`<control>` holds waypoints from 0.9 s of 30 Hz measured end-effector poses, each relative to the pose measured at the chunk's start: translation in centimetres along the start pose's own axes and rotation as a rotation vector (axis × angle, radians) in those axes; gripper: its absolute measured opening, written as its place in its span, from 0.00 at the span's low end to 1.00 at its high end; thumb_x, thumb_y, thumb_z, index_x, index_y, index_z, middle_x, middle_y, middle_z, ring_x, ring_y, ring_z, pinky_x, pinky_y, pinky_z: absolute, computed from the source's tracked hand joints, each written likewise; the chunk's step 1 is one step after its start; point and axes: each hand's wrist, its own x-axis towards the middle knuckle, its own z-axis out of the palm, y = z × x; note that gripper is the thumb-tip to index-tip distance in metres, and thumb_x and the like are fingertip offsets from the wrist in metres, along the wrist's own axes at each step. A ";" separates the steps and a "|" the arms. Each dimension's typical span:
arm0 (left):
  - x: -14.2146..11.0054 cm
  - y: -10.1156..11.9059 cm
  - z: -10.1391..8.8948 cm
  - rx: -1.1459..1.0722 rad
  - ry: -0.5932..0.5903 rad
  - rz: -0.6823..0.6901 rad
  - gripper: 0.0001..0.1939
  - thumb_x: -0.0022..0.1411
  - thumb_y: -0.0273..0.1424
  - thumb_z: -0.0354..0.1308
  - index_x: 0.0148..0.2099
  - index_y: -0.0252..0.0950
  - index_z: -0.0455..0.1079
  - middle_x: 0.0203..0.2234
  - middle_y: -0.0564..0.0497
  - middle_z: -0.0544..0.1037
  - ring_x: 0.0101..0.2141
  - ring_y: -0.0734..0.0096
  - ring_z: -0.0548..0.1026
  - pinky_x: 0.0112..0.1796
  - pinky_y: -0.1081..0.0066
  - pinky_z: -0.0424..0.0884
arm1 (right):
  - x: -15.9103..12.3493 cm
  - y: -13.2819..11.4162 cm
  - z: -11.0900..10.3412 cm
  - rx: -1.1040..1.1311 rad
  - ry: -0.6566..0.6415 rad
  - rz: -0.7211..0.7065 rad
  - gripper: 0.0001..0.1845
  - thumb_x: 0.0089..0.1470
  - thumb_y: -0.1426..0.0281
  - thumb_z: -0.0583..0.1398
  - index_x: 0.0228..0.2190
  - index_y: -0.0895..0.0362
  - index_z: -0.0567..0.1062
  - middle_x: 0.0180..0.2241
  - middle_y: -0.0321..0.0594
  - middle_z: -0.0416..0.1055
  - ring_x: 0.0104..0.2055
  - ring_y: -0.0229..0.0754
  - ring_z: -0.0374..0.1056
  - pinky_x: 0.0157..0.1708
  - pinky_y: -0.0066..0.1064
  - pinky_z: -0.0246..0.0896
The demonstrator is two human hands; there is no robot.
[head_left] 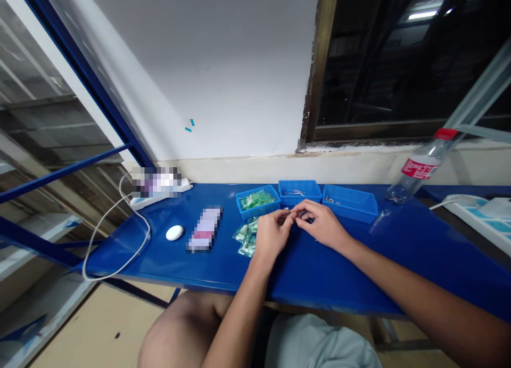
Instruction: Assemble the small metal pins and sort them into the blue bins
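My left hand and my right hand meet fingertip to fingertip above the blue table, just in front of the bins. Both are closed in a pinch; whatever small thing lies between the fingers is hidden or too small to name. Beside my left hand lie several small clear-and-green packets. Behind it stands a blue bin holding green packets. The middle blue bin has thin metal pieces in it. Small metal parts lie at the left end of the right blue bin.
A plastic bottle with a red cap stands at the back right. On the left are a phone, a white oval object and a power strip with a looping white cable. Another white strip lies far right.
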 end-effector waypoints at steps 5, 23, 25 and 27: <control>0.2 -1.0 0.1 -0.026 0.019 -0.006 0.07 0.68 0.29 0.63 0.46 0.38 0.83 0.40 0.47 0.87 0.40 0.60 0.86 0.42 0.67 0.82 | 0.0 -0.1 0.1 0.047 -0.002 0.065 0.08 0.61 0.66 0.63 0.41 0.53 0.80 0.41 0.42 0.80 0.37 0.44 0.78 0.39 0.37 0.76; 0.0 -0.1 0.0 0.023 0.039 0.006 0.08 0.69 0.28 0.61 0.46 0.36 0.81 0.38 0.47 0.87 0.37 0.64 0.86 0.40 0.70 0.80 | 0.1 -0.2 0.2 0.009 -0.008 0.040 0.08 0.59 0.69 0.62 0.40 0.54 0.81 0.37 0.41 0.76 0.35 0.41 0.73 0.34 0.32 0.74; -0.1 0.1 -0.1 0.077 0.023 0.004 0.10 0.71 0.34 0.60 0.42 0.36 0.83 0.36 0.47 0.87 0.34 0.63 0.85 0.37 0.70 0.79 | 0.1 -0.1 0.1 0.023 0.010 0.041 0.07 0.59 0.69 0.62 0.39 0.54 0.80 0.38 0.41 0.76 0.36 0.42 0.74 0.35 0.32 0.75; -0.1 0.2 -0.1 0.087 0.007 -0.002 0.12 0.71 0.36 0.60 0.42 0.37 0.84 0.35 0.47 0.87 0.33 0.62 0.85 0.36 0.70 0.79 | 0.1 0.0 0.1 0.048 0.009 0.036 0.07 0.59 0.69 0.63 0.39 0.54 0.80 0.38 0.41 0.76 0.38 0.43 0.74 0.36 0.33 0.75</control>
